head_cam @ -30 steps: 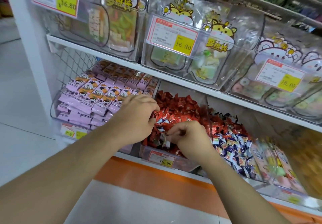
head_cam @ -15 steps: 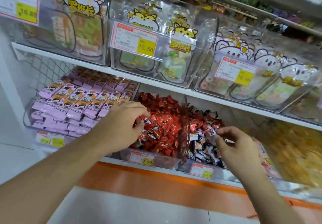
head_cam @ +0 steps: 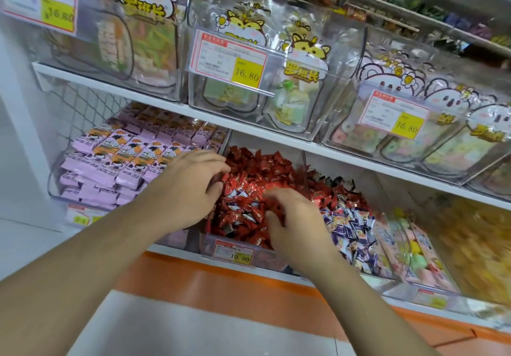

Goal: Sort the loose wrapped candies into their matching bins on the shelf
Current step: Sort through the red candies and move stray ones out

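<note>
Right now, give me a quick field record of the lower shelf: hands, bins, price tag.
left hand: over the left edge of the red candy bin, fingers curled among red candies; grip contents hidden
right hand: in the same bin, fingers curled into the pile; cannot tell what it holds
bin to the left: pink packets
bin to the right: blue-and-white candies, red ones behind
price tag: 19.90

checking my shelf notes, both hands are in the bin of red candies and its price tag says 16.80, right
Not quite. Both the left hand and right hand are in the bin of red candies, but its price tag reads 19.90, not 16.80, as the head view shows. The 16.80 tags hang on the clear bins of the shelf above.
</note>
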### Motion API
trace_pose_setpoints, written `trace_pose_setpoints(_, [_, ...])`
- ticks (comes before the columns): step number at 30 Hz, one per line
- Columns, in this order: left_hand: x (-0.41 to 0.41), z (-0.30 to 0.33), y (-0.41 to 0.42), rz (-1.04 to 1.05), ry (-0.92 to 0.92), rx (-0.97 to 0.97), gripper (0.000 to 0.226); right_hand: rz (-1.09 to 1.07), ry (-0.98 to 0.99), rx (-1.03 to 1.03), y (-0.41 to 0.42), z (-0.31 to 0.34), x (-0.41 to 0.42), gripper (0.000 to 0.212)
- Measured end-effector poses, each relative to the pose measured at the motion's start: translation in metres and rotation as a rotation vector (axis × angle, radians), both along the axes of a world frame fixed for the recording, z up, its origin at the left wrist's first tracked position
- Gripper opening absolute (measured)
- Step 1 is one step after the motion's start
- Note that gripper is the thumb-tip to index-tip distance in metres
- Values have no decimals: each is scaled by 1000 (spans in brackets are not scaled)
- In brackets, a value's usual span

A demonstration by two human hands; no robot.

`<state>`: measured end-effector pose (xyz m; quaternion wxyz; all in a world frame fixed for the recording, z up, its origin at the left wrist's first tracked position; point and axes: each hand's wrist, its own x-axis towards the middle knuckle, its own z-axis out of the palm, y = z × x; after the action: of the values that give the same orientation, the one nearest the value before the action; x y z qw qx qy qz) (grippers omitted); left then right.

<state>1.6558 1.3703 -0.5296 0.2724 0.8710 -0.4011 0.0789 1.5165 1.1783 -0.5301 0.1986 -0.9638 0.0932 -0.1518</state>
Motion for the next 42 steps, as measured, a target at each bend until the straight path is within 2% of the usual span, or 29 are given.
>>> trace_pose_setpoints(4, [3, -4, 1, -6, 5, 10, 41, 6, 95, 131, 9, -20, 51, 32])
trace_pose_setpoints(7, [5, -7, 0, -18, 0, 3, 40, -7, 160, 161, 7, -37, 73, 23])
trace_pose_setpoints(9, [7, -9, 0, -28, 3, 6, 39, -14, 181, 147, 4, -43, 77, 16])
trace_pose_setpoints(13, [12, -13, 1, -28, 3, 3, 39, -1, 183, 116, -1, -46, 77, 25])
trace_pose_setpoints(17, [11, -12, 1, -27, 12, 8, 39, -16, 231, 177, -2, -41, 75, 25])
trace_pose_setpoints(23, [8, -12, 1, -16, 9, 6, 39, 6, 236, 100, 2, -46, 74, 14])
trace_pose_setpoints(28, [7, -10, 1, -16, 9, -15, 38, -64, 102, 166, 5, -38, 64, 29])
trace_pose_setpoints(33, [2, -7, -4, -47, -28, -36, 37, -69, -5, 397, -3, -8, 30, 24])
trace_pose_setpoints(42, [-10, -8, -13, -81, 0, -21, 38, -205, -212, 557, -43, 23, -39, 16])
